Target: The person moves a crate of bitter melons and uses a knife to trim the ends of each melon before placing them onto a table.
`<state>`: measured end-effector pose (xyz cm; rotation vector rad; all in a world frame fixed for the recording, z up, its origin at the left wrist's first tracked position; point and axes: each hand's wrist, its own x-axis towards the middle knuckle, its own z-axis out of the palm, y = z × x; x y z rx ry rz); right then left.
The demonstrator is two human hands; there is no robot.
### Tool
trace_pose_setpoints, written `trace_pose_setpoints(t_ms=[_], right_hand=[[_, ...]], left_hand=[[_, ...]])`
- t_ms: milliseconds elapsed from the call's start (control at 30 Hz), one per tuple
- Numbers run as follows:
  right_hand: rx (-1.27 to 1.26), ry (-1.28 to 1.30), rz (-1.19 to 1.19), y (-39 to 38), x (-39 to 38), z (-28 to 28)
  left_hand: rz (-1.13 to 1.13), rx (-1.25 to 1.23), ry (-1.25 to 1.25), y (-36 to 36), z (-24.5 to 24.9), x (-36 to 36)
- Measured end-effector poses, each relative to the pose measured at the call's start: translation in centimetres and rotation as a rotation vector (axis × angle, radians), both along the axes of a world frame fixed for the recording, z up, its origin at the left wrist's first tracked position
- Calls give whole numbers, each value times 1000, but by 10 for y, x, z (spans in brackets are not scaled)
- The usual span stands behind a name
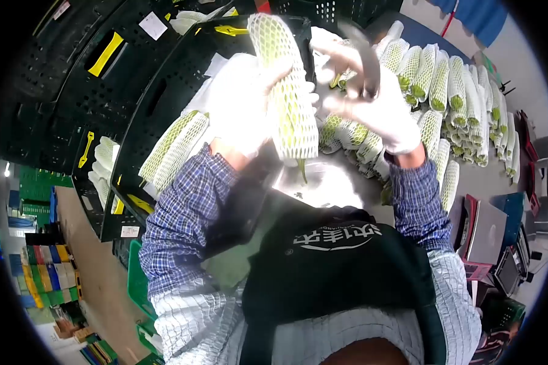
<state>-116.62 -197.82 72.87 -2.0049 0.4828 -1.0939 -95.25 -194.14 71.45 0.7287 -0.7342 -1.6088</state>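
The left hand point(249, 103) grips a netted green vegetable point(286, 91). The right hand point(371, 103) grips a dark tool point(366, 61). Many netted ones point(456, 91) already lie in rows beyond it.

My left hand point(246, 103) wraps part of the net-sleeved vegetable point(289, 115), so that side of it is hidden. The dark tool point(365, 61) at my right hand point(374, 109) is smeared by motion; I cannot tell what it is, nor whether my fingers close round it. My 2 hands hide part of the pile of sleeved vegetables point(456, 91). The white label point(129, 231) on the black crate point(164, 85) is too small to read. The round dark border cuts off the crate's far corner.
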Motion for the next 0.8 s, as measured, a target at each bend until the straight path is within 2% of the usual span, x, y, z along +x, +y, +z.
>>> trace_pose_setpoints(t_ms=[33, 100, 133, 167, 200, 267, 300, 367, 400, 433, 533, 600, 700, 800], right_hand=[[-63, 31, 34, 5, -6, -10], [-215, -80, 106, 8, 1, -28], [-270, -136, 97, 9, 10, -32], [-247, -9, 47, 12, 8, -29], [-230, 123, 1, 17, 7, -21], [-234, 83, -93, 1, 7, -27], [-29, 107, -159, 6, 13, -19], [-161, 74, -228, -10, 17, -24], [-178, 40, -269, -13, 23, -26], [-197, 121, -314, -13, 22, -21], [-266, 130, -378, -28, 27, -25], [-240, 99, -380, -32, 30, -30], [-168, -29, -161, -28, 26, -37], [-237, 174, -75, -5, 19, -29]], left_hand=[[32, -38, -17, -4, -3, -4], [-40, -30, 94, -7, -8, -6], [-145, 17, 224, -8, -9, -5], [-251, 65, 354, -10, -9, -5], [-229, 38, 325, -9, -7, -8], [-186, 48, 310, -10, -9, -10], [-131, 101, 324, -13, -16, -10], [-83, 206, 408, -19, -26, -6], [-220, 261, 551, -11, -13, -14], [68, 14, 87, -5, -10, -16], [112, 106, 106, -11, -14, -15], [41, 136, 181, -17, -23, -7], [126, 128, 114, -21, -30, 1], [190, 115, 31, -28, -40, 10]])
